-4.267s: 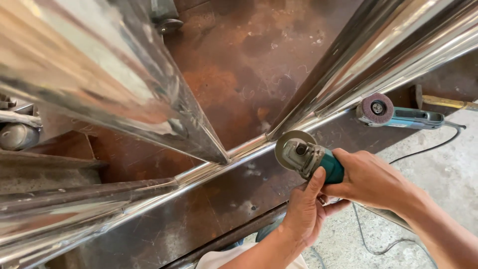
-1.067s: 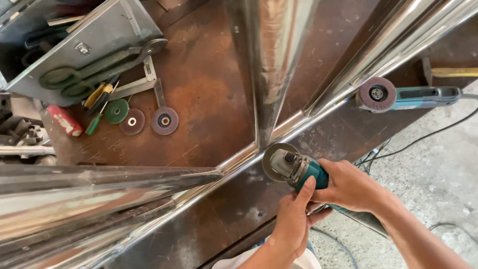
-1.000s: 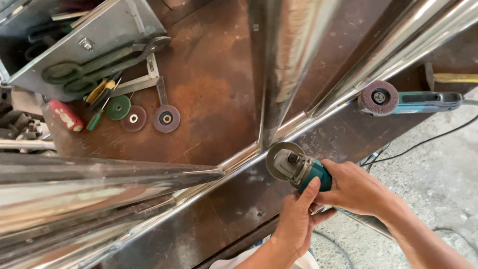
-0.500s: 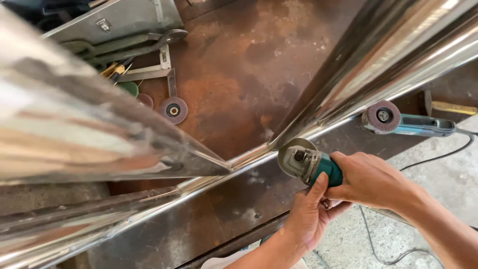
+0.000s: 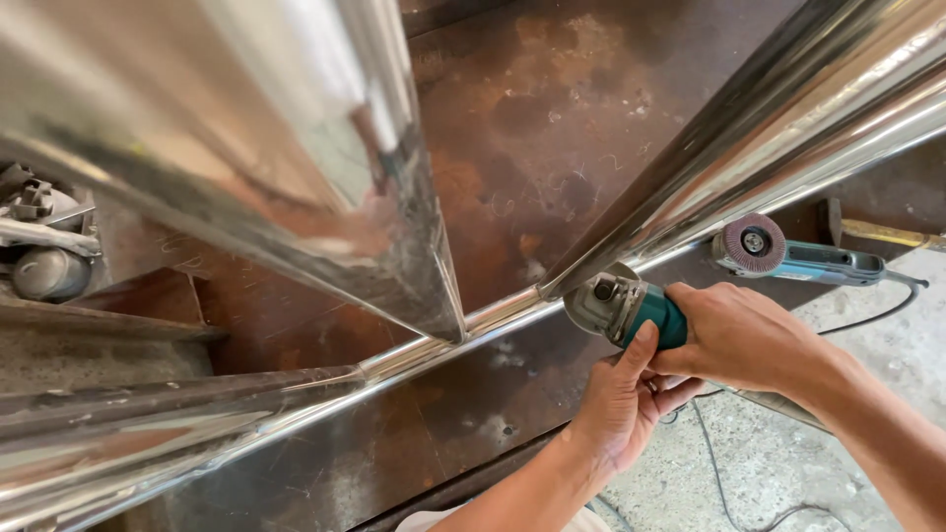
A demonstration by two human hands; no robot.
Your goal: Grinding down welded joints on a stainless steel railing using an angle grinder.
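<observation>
Both hands hold a teal angle grinder (image 5: 631, 307). My right hand (image 5: 734, 337) wraps the body from above, and my left hand (image 5: 623, 399) supports it from below with the thumb up against the teal housing. The grinder's metal guard and disc press against the joint where a slanted polished steel tube (image 5: 749, 138) meets a long horizontal polished tube (image 5: 424, 357). A broad shiny steel piece (image 5: 296, 167) fills the upper left, close to the camera.
A second teal grinder with a brown flap disc (image 5: 754, 244) lies on the rusty steel table (image 5: 532, 128) at the right, its black cable (image 5: 887, 310) trailing onto the concrete floor (image 5: 788, 463). Grey metal parts (image 5: 44, 256) sit at the far left.
The view has swung, so the broad shiny piece now covers the tool tray and discs at upper left. The grinder and both hands stay at the tube joint.
</observation>
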